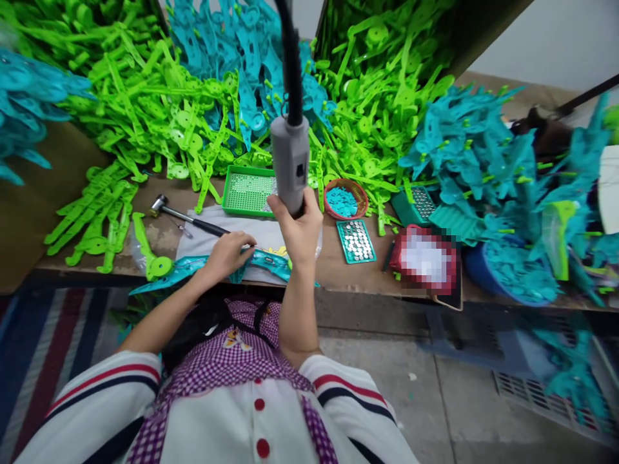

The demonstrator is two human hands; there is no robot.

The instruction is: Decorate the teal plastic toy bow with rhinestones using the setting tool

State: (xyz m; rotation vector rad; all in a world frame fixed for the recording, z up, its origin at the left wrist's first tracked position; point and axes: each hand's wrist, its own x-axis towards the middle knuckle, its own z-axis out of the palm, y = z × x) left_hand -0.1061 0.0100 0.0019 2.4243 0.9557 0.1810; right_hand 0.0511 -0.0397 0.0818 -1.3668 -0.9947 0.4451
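Observation:
My right hand [302,232] grips a grey electric screwdriver [289,158], which stands upright with a black cord running up from its top. Its tip is hidden behind the hand. At the table's front edge lies a long teal plastic part [268,259] with a dark slot. My left hand [226,252] holds this part near its middle, fingers bent over it. A grey cloth [193,240] is spread under the work. Left of it, a lime-green plastic piece [157,264] touches the teal part's area. A hammer [181,217] lies just beyond my left hand.
Heaps of lime-green parts [184,122] and teal parts [464,142] cover the back. A green tray [236,211] holds small metal pieces. Rightward stand a red basket [363,193], a teal tray [341,241] of metal discs, a red box [399,254] and a blue tub [476,264].

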